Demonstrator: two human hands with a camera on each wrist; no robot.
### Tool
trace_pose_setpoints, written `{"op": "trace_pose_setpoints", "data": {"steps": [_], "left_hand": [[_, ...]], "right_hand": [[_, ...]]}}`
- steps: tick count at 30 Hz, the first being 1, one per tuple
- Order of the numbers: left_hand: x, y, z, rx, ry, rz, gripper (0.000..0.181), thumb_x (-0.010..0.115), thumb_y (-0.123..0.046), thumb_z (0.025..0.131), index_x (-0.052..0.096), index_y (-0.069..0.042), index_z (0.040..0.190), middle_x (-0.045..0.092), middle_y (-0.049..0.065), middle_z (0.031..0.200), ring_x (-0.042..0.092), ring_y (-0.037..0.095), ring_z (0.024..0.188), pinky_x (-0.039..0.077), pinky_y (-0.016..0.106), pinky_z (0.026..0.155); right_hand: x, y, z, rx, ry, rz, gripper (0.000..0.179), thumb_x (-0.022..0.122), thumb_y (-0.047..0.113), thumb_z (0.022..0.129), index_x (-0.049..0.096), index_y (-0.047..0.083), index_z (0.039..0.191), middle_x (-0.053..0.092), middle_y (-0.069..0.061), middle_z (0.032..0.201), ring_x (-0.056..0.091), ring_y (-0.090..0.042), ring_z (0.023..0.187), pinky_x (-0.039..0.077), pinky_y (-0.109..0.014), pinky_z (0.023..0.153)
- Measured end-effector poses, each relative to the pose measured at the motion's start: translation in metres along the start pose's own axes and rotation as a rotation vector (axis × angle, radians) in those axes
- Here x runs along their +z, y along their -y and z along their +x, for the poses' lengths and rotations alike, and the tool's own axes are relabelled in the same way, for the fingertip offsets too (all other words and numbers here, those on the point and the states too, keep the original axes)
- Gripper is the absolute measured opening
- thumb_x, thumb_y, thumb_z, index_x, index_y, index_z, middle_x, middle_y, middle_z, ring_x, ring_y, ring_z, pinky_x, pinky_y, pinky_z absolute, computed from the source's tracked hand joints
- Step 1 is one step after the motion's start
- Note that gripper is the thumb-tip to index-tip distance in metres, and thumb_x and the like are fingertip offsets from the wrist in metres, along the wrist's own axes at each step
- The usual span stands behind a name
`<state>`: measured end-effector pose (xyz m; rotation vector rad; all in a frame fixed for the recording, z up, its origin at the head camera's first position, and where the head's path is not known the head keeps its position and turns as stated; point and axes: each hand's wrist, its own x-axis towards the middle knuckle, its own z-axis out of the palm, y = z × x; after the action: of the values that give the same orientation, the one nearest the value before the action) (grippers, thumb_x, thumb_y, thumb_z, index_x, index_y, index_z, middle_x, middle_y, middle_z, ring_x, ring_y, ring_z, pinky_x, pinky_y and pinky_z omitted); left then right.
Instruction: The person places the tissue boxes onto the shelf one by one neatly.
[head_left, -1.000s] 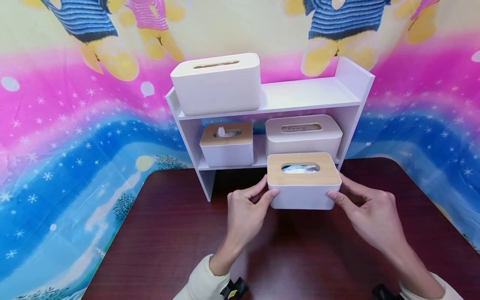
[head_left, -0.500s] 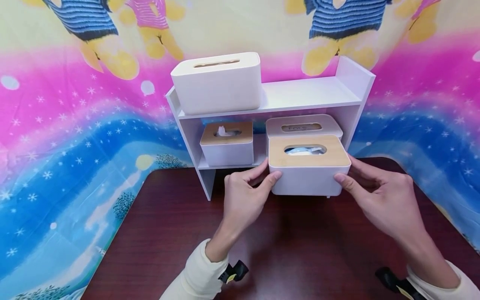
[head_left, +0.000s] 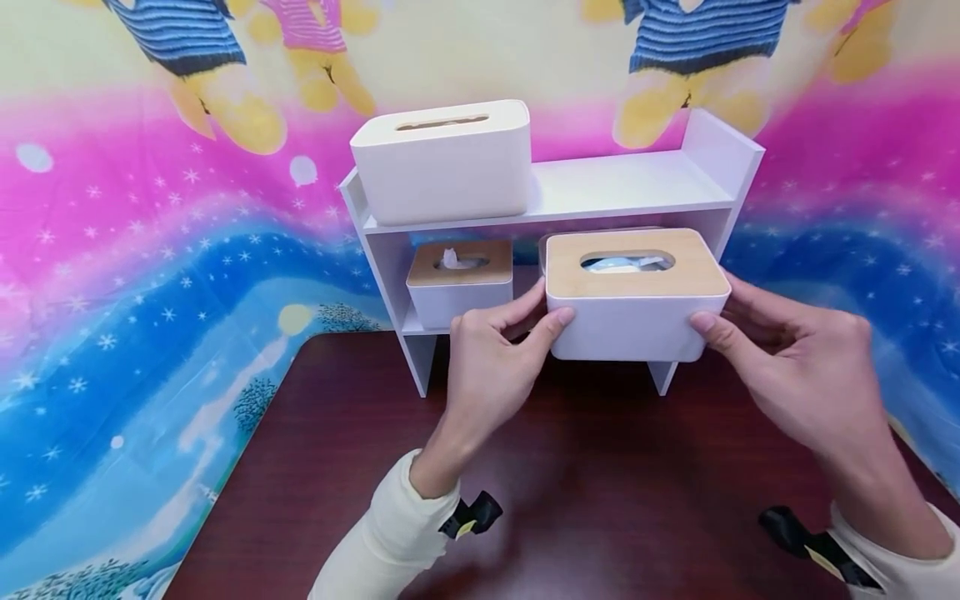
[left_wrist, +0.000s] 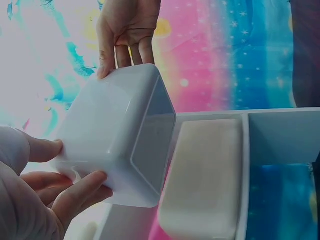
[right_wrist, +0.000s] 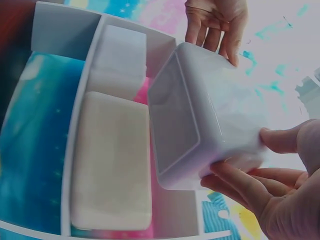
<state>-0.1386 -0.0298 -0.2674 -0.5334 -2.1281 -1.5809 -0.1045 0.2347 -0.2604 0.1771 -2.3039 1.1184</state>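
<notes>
A white tissue box [head_left: 628, 332] with a light wooden lid is held up in front of the shelf, tissue showing in its oval slot. My left hand [head_left: 491, 362] grips its left end, thumb on the front face. The right hand [head_left: 813, 367] holds the opposite end the same way. In the left wrist view, the tissue box [left_wrist: 102, 117] shows its white side and underside between both hands. Behind it on the middle shelf stands a cream tissue box [right_wrist: 112, 165], almost wholly hidden in the head view.
The white shelf [head_left: 622, 179] stands on a dark red table [head_left: 337, 483]. A large white tissue box [head_left: 442, 171] sits at the top left. Below it is a smaller wood-lidded tissue box [head_left: 461, 304]. A printed cloth [head_left: 187, 333] hangs behind.
Both hands have raised the wood-lidded tissue box from low before the middle shelf toward the top shelf, slightly rightward. It now covers most of the cream box. The head view has shifted slightly.
</notes>
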Motion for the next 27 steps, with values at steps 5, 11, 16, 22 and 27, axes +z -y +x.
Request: {"op": "trace_pose_setpoints", "data": {"steps": [5,11,16,22,27], "left_hand": [[-0.002,-0.012,0.010,0.013,-0.001,0.015,0.049,0.085,-0.029,0.095,0.071,-0.013,0.139,0.075,0.008,0.133,0.073,0.007,0.118,0.064,0.022,0.086],[-0.004,-0.025,0.024,0.031,-0.004,0.023,0.048,0.084,-0.029,0.095,0.071,-0.012,0.139,0.076,0.008,0.132,0.077,0.010,0.114,0.063,0.022,0.089],[-0.006,-0.038,0.036,0.051,-0.021,0.059,0.049,0.085,-0.030,0.095,0.071,-0.013,0.138,0.078,0.006,0.127,0.077,0.006,0.113,0.054,0.015,0.102],[-0.008,-0.050,0.048,0.054,-0.043,0.027,0.048,0.087,-0.028,0.093,0.072,-0.014,0.137,0.080,0.003,0.124,0.079,0.005,0.106,0.063,0.020,0.089],[-0.009,-0.056,0.057,0.038,-0.052,-0.008,0.048,0.087,-0.027,0.094,0.071,-0.015,0.137,0.079,0.003,0.125,0.080,0.006,0.105,0.062,0.019,0.092]], "right_hand": [[-0.007,0.011,0.009,0.011,-0.018,-0.029,0.059,0.084,0.022,0.096,0.062,0.032,0.149,0.070,-0.022,0.139,0.059,0.031,0.093,0.047,0.000,0.080],[-0.013,0.018,0.022,-0.040,-0.067,-0.032,0.054,0.084,0.021,0.095,0.067,0.031,0.145,0.072,-0.019,0.135,0.063,0.029,0.090,0.049,0.001,0.080],[-0.020,0.023,0.035,-0.056,-0.075,-0.004,0.050,0.082,0.023,0.097,0.067,0.031,0.144,0.075,-0.008,0.136,0.065,0.026,0.091,0.051,-0.001,0.079],[-0.026,0.029,0.050,-0.071,-0.088,0.068,0.049,0.082,0.018,0.097,0.068,0.030,0.142,0.075,-0.001,0.135,0.069,0.020,0.095,0.053,-0.005,0.080],[-0.028,0.035,0.061,-0.051,-0.085,0.098,0.048,0.081,0.020,0.097,0.069,0.031,0.142,0.075,0.000,0.137,0.072,0.014,0.101,0.053,-0.006,0.081]]}}
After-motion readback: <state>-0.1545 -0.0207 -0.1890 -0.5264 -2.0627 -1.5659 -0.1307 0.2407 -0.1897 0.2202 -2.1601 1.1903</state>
